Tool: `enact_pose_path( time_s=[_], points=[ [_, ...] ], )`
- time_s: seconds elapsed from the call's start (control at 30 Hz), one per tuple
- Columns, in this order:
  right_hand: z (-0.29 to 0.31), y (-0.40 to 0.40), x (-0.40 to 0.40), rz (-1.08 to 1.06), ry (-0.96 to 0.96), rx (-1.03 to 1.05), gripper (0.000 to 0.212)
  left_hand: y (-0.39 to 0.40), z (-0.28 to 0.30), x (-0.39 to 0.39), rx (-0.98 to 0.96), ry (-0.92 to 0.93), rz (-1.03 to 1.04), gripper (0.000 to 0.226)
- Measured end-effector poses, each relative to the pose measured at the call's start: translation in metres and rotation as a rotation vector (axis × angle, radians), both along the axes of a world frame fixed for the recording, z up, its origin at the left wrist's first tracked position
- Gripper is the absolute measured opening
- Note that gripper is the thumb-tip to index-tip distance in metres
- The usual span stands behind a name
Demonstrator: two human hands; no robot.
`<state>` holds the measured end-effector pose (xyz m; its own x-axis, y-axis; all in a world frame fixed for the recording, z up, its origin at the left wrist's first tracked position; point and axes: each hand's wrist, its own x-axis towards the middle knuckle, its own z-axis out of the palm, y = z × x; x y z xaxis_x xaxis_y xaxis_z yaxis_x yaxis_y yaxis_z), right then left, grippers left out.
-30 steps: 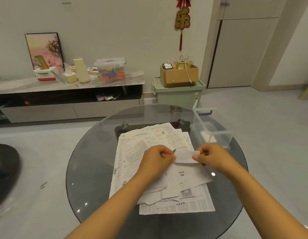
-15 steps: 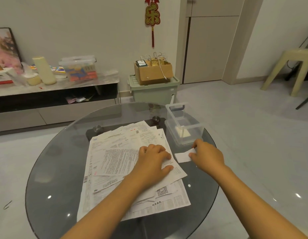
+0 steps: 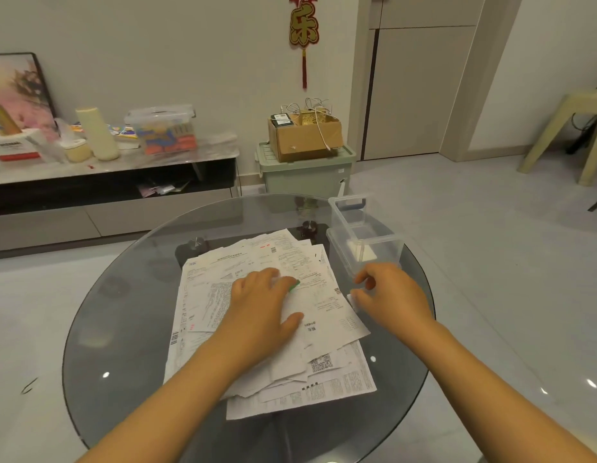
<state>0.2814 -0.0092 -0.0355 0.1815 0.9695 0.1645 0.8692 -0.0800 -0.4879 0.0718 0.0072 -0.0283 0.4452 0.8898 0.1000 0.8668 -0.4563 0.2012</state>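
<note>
**A:** Left grip?
**B:** Released. It lies flat on the paper pile with the thumb spread. A small green bit shows at its fingertips; I cannot tell what it is. The pile sits mid-counter, sheets fanned and overlapping.

**A:** Right grip?
**B:** Released, fingers loosely curled, grasping nothing. It is just beside the pile, toward the counter's right edge. A corner of a white slip shows by its thumb, lying on the glass.

**A:** Containers?
**B:** A clear plastic box stands open at the far right edge, just beyond the right grip. Inside, a cream-coloured pad of paper lies on the bottom. On the floor past the far edge, a cardboard box holds cables and a small device. It sits on a lidded green bin.
</note>
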Motion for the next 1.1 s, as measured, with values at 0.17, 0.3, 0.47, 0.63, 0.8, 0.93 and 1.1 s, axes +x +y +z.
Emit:
enact_pose_path(
  time_s=[0.17, 0.3, 0.47, 0.63, 0.8, 0.93, 1.1],
  points=[
    [-0.003, 0.003, -0.015, 0.129, 0.031, -0.007, 0.017, -0.005, -0.004, -0.019, -0.129, 0.099, 0.16, 0.07],
    [-0.008, 0.007, -0.028, 0.275, 0.065, -0.017, 0.023, -0.013, -0.006, -0.022, -0.214, -0.073, 0.024, 0.064],
    [-0.011, 0.012, -0.04, 0.456, 0.088, -0.013, 0.036, -0.013, -0.009, -0.026, -0.31, -0.315, -0.101, 0.053],
    [-0.005, 0.013, -0.037, 0.489, 0.092, -0.035, 0.011, -0.009, -0.007, -0.035, -0.349, -0.423, -0.123, 0.041],
    [0.003, 0.008, -0.037, 0.518, 0.23, -0.064, 0.008, -0.01, 0.002, -0.037, -0.337, -0.43, -0.115, 0.03],
    [0.002, 0.006, -0.042, 0.497, 0.308, -0.1, 0.009, -0.007, 0.005, -0.035, -0.344, -0.485, -0.032, 0.016],
    [-0.006, 0.006, -0.052, 0.448, 0.408, -0.05, 0.008, -0.004, 0.003, -0.034, -0.367, -0.585, 0.116, 0.003]
  ],
)
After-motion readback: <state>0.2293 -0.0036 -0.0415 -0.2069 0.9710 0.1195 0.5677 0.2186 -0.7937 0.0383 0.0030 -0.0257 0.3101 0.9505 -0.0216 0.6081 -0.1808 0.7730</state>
